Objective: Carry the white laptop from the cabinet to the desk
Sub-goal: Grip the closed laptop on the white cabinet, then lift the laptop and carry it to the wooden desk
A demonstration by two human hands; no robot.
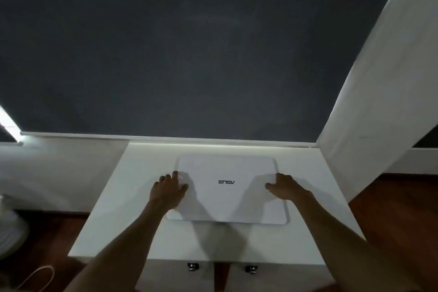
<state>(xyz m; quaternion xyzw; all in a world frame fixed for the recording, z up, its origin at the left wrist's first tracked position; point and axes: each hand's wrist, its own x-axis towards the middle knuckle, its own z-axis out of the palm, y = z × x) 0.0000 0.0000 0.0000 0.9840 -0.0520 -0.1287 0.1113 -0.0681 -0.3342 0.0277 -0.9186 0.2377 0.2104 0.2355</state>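
Reaching in with both arms now, we have a hand on each side of the white laptop, which lies closed and flat on top of the white cabinet, logo toward the far wall. Our left hand sits at the left edge, fingers curled down over it and thumb lying on the lid; our right hand mirrors it at the right edge, thumb pointing inward. Both hands look half closed around the edges, touching the laptop, though we cannot tell if the fingertips are under it yet. It is not lifted: it looks to be resting fully on the cabinet.

A grip at both sides makes sense, we reckon, for something this thin and wide, keeping it level when it comes up. Room looks good: bare cabinet top all around the laptop, the dark blind behind, a white wall panel close on the right. Toward us, above the two knobs, is the open way out. No desk in view.
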